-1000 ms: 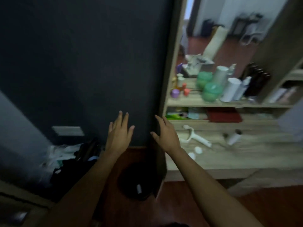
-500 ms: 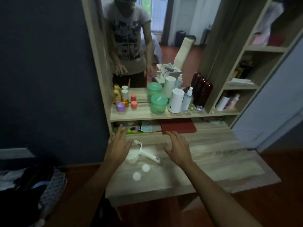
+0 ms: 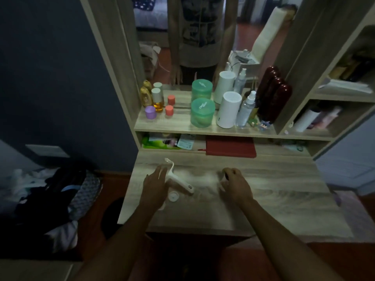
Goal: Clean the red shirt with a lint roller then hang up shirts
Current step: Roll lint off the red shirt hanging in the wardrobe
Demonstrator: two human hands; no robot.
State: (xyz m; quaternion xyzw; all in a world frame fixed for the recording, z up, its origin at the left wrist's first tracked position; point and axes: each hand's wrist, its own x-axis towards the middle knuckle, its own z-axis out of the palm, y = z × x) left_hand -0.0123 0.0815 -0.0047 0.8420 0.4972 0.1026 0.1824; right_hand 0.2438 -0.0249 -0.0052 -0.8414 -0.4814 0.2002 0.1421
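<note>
lint roller handle (image 3: 178, 180) beside left hand (image 3: 155, 186)

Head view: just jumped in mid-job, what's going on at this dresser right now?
A person stands at a wooden desk below a mirror. The left hand reaches with fairly straight fingers to a white lint roller handle lying on the desk, right beside it. The right hand is curled over something small on the desk; what it is cannot be made out. No red shirt can be identified, so cleaning has not started.
</note>
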